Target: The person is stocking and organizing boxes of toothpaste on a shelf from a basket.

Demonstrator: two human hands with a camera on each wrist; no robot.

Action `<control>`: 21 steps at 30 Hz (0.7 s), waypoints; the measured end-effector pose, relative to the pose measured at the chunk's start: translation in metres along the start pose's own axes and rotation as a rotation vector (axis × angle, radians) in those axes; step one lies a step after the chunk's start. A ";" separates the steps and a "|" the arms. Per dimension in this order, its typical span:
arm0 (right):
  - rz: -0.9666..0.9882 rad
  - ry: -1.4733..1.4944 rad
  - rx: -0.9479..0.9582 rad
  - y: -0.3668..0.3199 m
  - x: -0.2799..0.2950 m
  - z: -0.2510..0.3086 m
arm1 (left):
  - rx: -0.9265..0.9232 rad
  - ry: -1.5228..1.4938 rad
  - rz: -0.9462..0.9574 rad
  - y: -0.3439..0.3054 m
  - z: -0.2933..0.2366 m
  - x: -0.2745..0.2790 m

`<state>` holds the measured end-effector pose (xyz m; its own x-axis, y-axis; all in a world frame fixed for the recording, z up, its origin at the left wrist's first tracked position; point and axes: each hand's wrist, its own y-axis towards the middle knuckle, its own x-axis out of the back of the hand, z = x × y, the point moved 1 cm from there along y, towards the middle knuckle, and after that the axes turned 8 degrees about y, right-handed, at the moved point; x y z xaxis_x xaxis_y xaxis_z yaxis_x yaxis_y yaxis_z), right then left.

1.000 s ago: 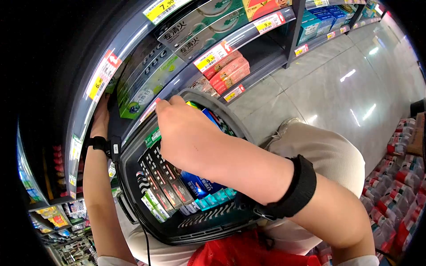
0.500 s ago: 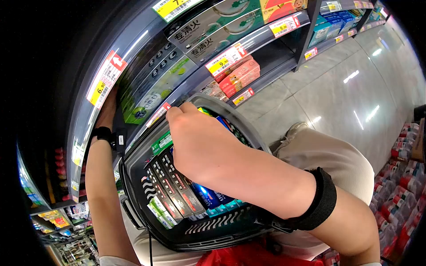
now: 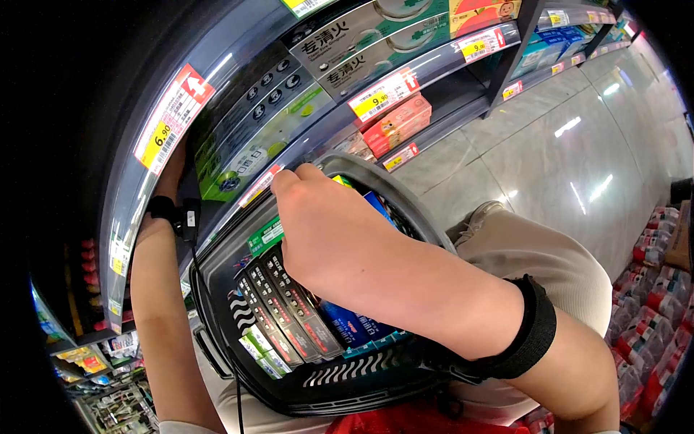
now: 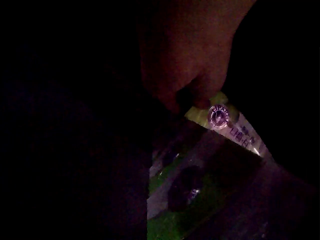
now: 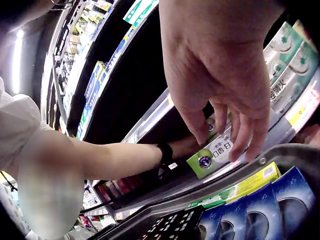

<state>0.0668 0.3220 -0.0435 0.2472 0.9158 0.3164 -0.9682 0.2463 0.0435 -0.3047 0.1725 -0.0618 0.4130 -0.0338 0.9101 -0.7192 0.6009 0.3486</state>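
Note:
My left hand reaches into the dark shelf, mostly hidden behind the shelf lip in the head view. In the dim left wrist view its fingertips lie right at the corner of a green-and-white toothpaste box; I cannot tell whether they pinch it. More green-and-white toothpaste boxes sit stacked beside that arm. My right hand hangs over the basket near its shelf-side rim. Seen from the right wrist, its fingers point loosely down with the thumb apart, overlapping a toothpaste box.
The basket holds black boxes, blue boxes and a green box. Grey-green boxes and pink boxes occupy the shelves. Tiled floor extends to the right, beside wrapped red-and-clear packs.
Shelf and basket have shifted a little rightward in the head view. My left arm stays inside the shelf, and my right hand keeps its place over the basket.

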 end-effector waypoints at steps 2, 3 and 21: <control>-0.005 0.004 0.013 0.002 -0.002 0.000 | -0.011 0.011 -0.001 0.001 0.003 -0.003; -0.012 0.007 0.025 0.002 -0.003 0.000 | -0.018 0.016 0.001 0.002 0.005 -0.004; 0.058 0.044 0.047 0.007 -0.005 0.003 | 0.033 -0.098 0.012 -0.012 -0.016 0.017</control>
<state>0.0586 0.3187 -0.0423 0.1913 0.9414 0.2779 -0.9814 0.1785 0.0709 -0.2794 0.1776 -0.0540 0.3490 -0.1056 0.9312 -0.7427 0.5748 0.3435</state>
